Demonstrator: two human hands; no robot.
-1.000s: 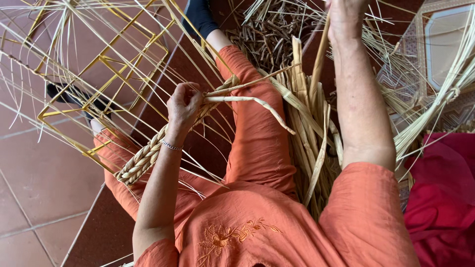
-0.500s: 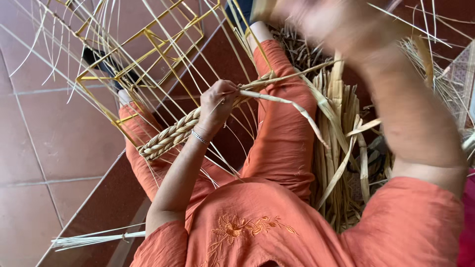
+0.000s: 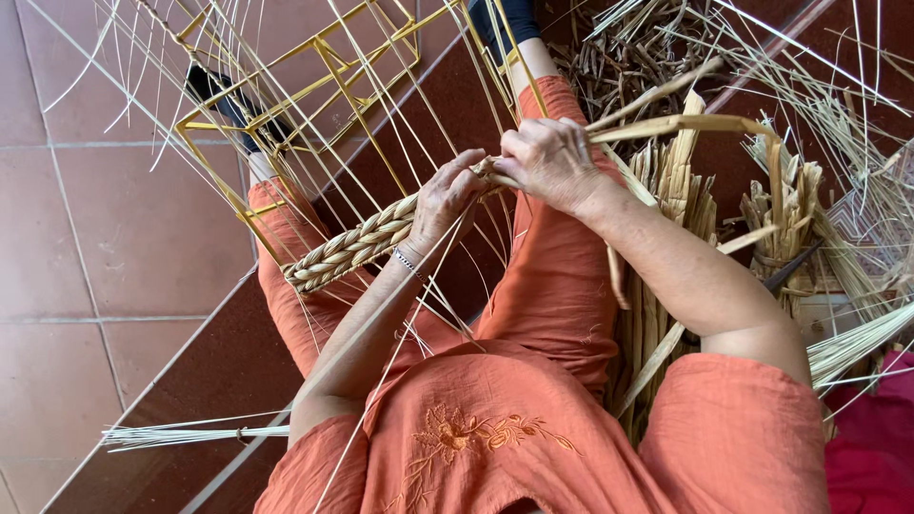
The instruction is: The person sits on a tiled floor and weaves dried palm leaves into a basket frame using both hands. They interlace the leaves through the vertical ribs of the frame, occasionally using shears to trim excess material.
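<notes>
Now both hands meet at the top of the plaited straw braid point(image 3: 357, 246), which runs down-left across the lap to the yellow wire frame point(image 3: 314, 86). The left hand point(image 3: 446, 198) has its fingers curled tight round the braid's working end. The right hand point(image 3: 550, 164) pinches flat straw strands point(image 3: 681, 124) that arch off to the right. Loose straw bundles point(image 3: 666, 219) stand just beside the orange-clad knee.
</notes>
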